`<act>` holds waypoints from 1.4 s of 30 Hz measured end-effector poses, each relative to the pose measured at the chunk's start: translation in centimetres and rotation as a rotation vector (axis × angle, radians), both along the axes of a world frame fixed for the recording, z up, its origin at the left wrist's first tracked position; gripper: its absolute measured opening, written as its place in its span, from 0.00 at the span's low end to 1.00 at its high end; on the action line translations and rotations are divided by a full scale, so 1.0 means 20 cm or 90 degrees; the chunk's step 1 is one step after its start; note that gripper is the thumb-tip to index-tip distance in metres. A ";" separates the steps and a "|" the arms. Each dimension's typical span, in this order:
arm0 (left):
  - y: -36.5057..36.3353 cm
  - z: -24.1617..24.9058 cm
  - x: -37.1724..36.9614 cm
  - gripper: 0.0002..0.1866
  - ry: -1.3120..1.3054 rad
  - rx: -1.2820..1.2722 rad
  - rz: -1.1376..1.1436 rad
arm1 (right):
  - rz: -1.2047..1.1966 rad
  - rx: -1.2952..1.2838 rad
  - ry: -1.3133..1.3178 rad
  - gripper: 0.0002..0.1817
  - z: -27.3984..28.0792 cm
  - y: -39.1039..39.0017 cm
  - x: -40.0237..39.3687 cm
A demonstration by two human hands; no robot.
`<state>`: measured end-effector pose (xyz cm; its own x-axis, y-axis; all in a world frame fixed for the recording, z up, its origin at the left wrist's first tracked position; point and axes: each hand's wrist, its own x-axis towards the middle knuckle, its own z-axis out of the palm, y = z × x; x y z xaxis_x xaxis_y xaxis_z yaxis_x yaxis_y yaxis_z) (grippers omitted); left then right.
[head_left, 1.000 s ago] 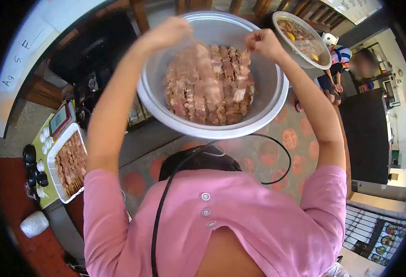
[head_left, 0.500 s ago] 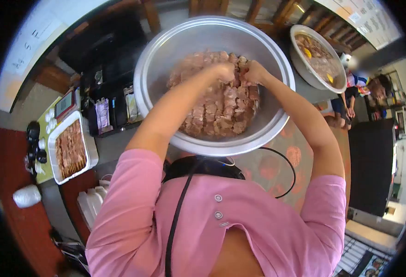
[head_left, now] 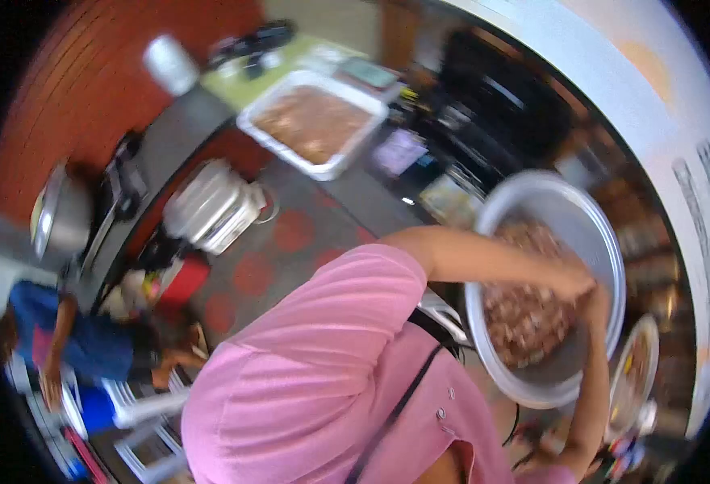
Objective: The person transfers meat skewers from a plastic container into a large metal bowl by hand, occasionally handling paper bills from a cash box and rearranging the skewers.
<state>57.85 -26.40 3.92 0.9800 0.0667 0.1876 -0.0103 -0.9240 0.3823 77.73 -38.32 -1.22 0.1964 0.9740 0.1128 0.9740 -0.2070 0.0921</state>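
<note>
A large silver metal basin [head_left: 613,258] holds many pieces of brown-pink meat [head_left: 524,323], packed in rows. My left hand [head_left: 571,278] is closed and reaches over the meat towards the basin's far side. Close against it, my right hand [head_left: 595,305] is also curled closed, at the meat's edge. Motion blur and the hands themselves hide what is between the fingers. A white rectangular tray [head_left: 319,169] of meat skewers stands on the counter, apart from both hands.
A second basin [head_left: 649,355] stands beyond my right arm. Beside the tray are a green board [head_left: 226,87] and a roll of clear plastic [head_left: 171,64]. White foam boxes [head_left: 214,206] are stacked lower down. Another person [head_left: 81,339] in blue is at the far left, near a metal pot [head_left: 64,214].
My view has swung to the left, so the basin now appears at the right and the other person has come into view. Both hands stay close together over the meat.
</note>
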 end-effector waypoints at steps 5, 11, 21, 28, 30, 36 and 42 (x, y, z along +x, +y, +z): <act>0.33 0.16 -0.91 0.09 -0.325 -0.033 0.144 | 0.151 0.088 0.224 0.06 0.56 0.72 -0.68; 0.73 -0.01 -1.96 0.09 -0.132 0.045 0.617 | 0.594 0.030 0.292 0.05 0.55 1.31 -1.92; 1.11 -0.17 -2.83 0.16 -0.054 0.076 0.947 | 0.847 0.124 0.194 0.17 0.10 2.01 -3.10; 1.20 0.16 -3.06 0.18 0.083 -0.075 1.052 | 0.727 0.035 0.242 0.16 0.13 2.22 -3.28; 1.45 0.07 -3.14 0.13 0.021 -0.032 0.974 | 0.782 0.100 0.231 0.11 -0.05 2.49 -3.22; 1.69 -0.03 -3.16 0.07 0.025 -0.019 0.855 | 0.746 0.193 0.280 0.04 -0.06 2.44 -3.18; 1.73 -0.17 -3.10 0.07 0.167 0.050 0.857 | 0.841 0.175 0.246 0.05 -0.18 2.34 -3.29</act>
